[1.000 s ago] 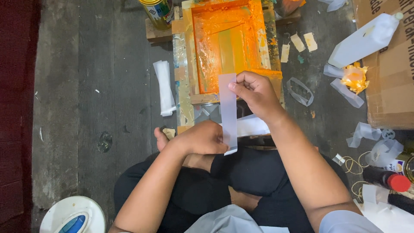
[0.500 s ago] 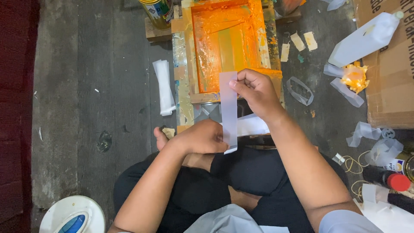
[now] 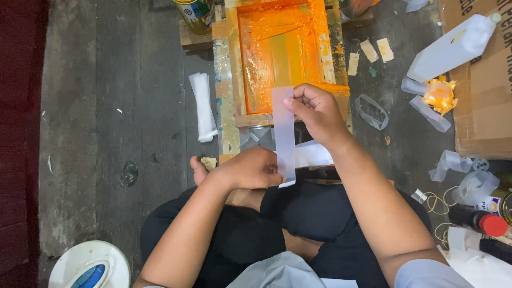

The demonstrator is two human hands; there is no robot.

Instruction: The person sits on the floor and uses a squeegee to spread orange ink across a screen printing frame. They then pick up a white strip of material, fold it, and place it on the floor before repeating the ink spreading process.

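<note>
Left hand (image 3: 250, 169) pinched lower end of pale strip (image 3: 284, 133); right hand (image 3: 316, 111) gripped top end, above orange-stained printing frame (image 3: 282, 53).

Orange printing frame (image 3: 282, 53): far end cut off by the top edge at 12 o'clock. Paint can (image 3: 196, 13) at 11 o'clock: only its lower part shows. Cardboard box (image 3: 482, 96) at 2 o'clock runs off the right edge. White round lid (image 3: 85, 264) at 7 o'clock clipped by the bottom edge. Left hand (image 3: 250, 169): fingertips hidden under the pale strip (image 3: 284, 133), so its grip there can't be read. Strip's lower end partly covered by that hand. Red-capped bottle (image 3: 480, 221) at 4 o'clock: label too small to make out.
</note>
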